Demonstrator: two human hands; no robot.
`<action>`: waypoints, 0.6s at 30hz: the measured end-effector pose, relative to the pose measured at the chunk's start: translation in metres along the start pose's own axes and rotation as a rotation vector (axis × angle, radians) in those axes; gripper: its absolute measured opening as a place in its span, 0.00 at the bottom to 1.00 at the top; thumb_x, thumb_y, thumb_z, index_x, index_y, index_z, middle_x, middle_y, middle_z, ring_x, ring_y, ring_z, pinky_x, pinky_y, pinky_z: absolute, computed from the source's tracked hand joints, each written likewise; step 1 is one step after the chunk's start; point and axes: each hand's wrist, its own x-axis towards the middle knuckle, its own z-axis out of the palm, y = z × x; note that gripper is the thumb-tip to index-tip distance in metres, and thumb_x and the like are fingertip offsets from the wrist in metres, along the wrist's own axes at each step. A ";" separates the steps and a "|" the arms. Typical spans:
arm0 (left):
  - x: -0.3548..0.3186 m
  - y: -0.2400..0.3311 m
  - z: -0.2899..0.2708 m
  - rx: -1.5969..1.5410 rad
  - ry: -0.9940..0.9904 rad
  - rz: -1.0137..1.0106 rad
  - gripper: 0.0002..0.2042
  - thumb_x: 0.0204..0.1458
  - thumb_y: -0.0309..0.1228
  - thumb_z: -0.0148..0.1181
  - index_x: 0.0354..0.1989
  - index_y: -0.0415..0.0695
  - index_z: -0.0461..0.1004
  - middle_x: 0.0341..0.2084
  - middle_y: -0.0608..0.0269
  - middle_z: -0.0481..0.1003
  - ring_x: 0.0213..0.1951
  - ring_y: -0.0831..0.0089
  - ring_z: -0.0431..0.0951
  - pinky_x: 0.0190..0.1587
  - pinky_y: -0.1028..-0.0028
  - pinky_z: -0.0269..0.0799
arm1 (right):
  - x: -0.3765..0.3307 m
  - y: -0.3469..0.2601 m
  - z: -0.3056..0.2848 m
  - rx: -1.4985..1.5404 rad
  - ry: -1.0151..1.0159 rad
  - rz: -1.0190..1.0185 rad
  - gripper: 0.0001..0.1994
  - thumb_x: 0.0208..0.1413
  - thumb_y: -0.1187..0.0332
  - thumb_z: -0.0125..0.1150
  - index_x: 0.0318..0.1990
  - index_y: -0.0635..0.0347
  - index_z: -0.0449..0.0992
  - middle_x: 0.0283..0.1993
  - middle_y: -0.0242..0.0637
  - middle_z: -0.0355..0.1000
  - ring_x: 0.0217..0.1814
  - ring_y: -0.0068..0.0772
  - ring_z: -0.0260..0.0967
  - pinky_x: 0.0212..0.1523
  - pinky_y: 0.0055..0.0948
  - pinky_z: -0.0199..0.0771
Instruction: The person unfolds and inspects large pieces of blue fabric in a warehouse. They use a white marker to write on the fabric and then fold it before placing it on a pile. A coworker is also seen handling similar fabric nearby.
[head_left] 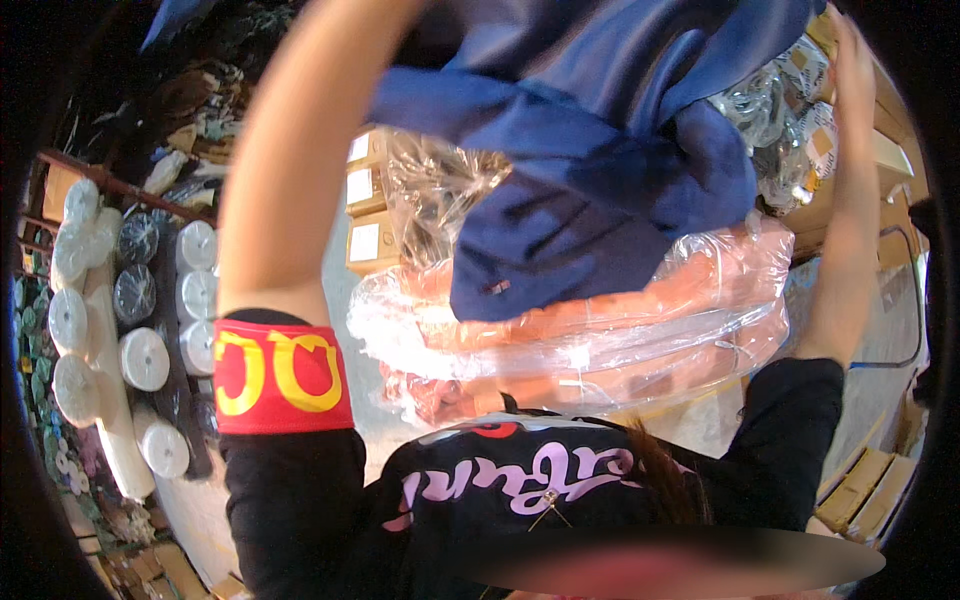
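Observation:
Both my arms are raised, with a dark blue piece of cloth (pixel 590 200), garment-like and loosely folded, hanging between them. Its upper part runs out of the top edge. The cloth's upper right corner meets my right hand (pixel 846 45), which appears closed on it, though the fingers are blurred at the rim of the picture. My left forearm passes out at the top, so my left hand is hidden. Below the cloth lies a bundle of orange-pink material (pixel 690 330) wrapped in clear plastic.
White and dark wrapped rolls (pixel 145 360) stand stacked on the left. Cardboard boxes (pixel 370 235) with white labels sit behind the bundle. Plastic-wrapped goods (pixel 790 120) are piled at the far right, beside a bent metal bar (pixel 918 300). More cartons (pixel 870 490) lie at the lower right.

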 end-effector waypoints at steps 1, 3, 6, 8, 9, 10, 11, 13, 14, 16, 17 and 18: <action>-0.053 0.006 0.021 0.044 -0.114 -0.051 0.16 0.54 0.35 0.57 0.48 0.39 0.71 0.45 0.50 0.71 0.49 0.62 0.71 0.50 0.68 0.66 | -0.026 0.017 0.003 -0.107 -0.082 -0.026 0.21 0.62 0.55 0.49 0.55 0.59 0.72 0.53 0.33 0.71 0.47 0.25 0.69 0.52 0.24 0.64; -0.173 0.021 0.043 -0.031 -0.445 -0.509 0.25 0.55 0.42 0.57 0.59 0.46 0.65 0.61 0.47 0.62 0.62 0.55 0.62 0.61 0.64 0.60 | -0.110 0.059 0.014 -0.116 -0.181 -0.060 0.20 0.54 0.54 0.61 0.44 0.62 0.76 0.43 0.38 0.75 0.47 0.29 0.70 0.52 0.26 0.65; -0.292 0.023 0.058 -0.010 -0.541 -1.037 0.27 0.50 0.43 0.60 0.58 0.46 0.68 0.64 0.44 0.56 0.62 0.49 0.60 0.62 0.62 0.59 | -0.213 0.117 0.033 -0.202 -0.281 0.222 0.21 0.49 0.54 0.68 0.43 0.61 0.74 0.36 0.35 0.72 0.40 0.27 0.68 0.47 0.27 0.66; -0.331 0.024 0.064 0.176 -0.578 -0.959 0.30 0.50 0.43 0.61 0.59 0.41 0.65 0.61 0.42 0.60 0.60 0.49 0.64 0.60 0.62 0.61 | -0.246 0.150 0.030 -0.288 -0.154 0.277 0.26 0.46 0.49 0.69 0.40 0.64 0.73 0.32 0.35 0.71 0.37 0.27 0.67 0.44 0.26 0.66; -0.341 0.028 0.072 0.089 -0.393 -1.109 0.31 0.50 0.43 0.63 0.58 0.38 0.63 0.58 0.42 0.63 0.58 0.51 0.66 0.59 0.63 0.62 | -0.257 0.164 0.022 -0.339 -0.119 0.409 0.27 0.45 0.47 0.69 0.38 0.64 0.74 0.31 0.35 0.71 0.35 0.27 0.66 0.43 0.27 0.67; -0.347 0.041 0.086 0.001 -0.219 -1.282 0.32 0.49 0.43 0.64 0.58 0.36 0.62 0.55 0.41 0.66 0.56 0.53 0.67 0.57 0.64 0.63 | -0.269 0.176 0.017 -0.414 -0.059 0.499 0.29 0.43 0.44 0.69 0.37 0.64 0.74 0.30 0.35 0.70 0.34 0.28 0.66 0.42 0.27 0.67; -0.346 0.052 0.101 -0.096 -0.035 -1.406 0.34 0.48 0.44 0.65 0.57 0.33 0.61 0.52 0.41 0.68 0.54 0.55 0.69 0.56 0.64 0.64 | -0.278 0.187 0.016 -0.341 -0.167 0.720 0.30 0.42 0.41 0.68 0.35 0.64 0.73 0.29 0.35 0.69 0.33 0.28 0.65 0.40 0.27 0.66; -0.330 0.074 0.135 -0.275 0.136 -1.797 0.38 0.44 0.46 0.69 0.53 0.29 0.58 0.43 0.45 0.70 0.48 0.60 0.70 0.53 0.66 0.65 | -0.288 0.207 0.016 -0.243 -0.318 1.079 0.34 0.40 0.34 0.65 0.31 0.64 0.73 0.26 0.33 0.67 0.29 0.27 0.63 0.34 0.26 0.65; -0.319 0.091 0.156 -0.269 0.224 -1.766 0.41 0.41 0.51 0.71 0.51 0.29 0.58 0.41 0.47 0.69 0.43 0.62 0.70 0.51 0.66 0.66 | -0.289 0.217 0.018 -0.175 -0.301 1.148 0.34 0.40 0.31 0.61 0.27 0.60 0.72 0.23 0.31 0.65 0.24 0.24 0.60 0.28 0.24 0.59; -0.294 0.115 0.199 -0.423 0.321 -1.888 0.54 0.39 0.56 0.69 0.64 0.30 0.45 0.57 0.37 0.59 0.60 0.53 0.60 0.62 0.63 0.55 | -0.285 0.234 0.025 -0.089 -0.216 1.325 0.35 0.39 0.24 0.53 0.19 0.53 0.71 0.16 0.27 0.62 0.14 0.19 0.53 0.16 0.21 0.47; -0.285 0.120 0.216 -0.352 0.281 -1.952 0.58 0.36 0.57 0.70 0.65 0.30 0.42 0.59 0.35 0.56 0.63 0.50 0.56 0.64 0.62 0.51 | -0.284 0.240 0.027 -0.090 -0.372 1.201 0.35 0.43 0.29 0.55 0.25 0.60 0.73 0.20 0.28 0.63 0.20 0.20 0.55 0.20 0.21 0.52; -0.281 0.120 0.226 -0.296 0.179 -2.026 0.61 0.34 0.59 0.70 0.66 0.30 0.39 0.61 0.34 0.52 0.65 0.48 0.52 0.66 0.61 0.48 | -0.280 0.244 0.030 -0.028 -0.470 1.319 0.29 0.44 0.31 0.55 0.20 0.50 0.68 0.18 0.24 0.63 0.12 0.16 0.44 0.12 0.22 0.46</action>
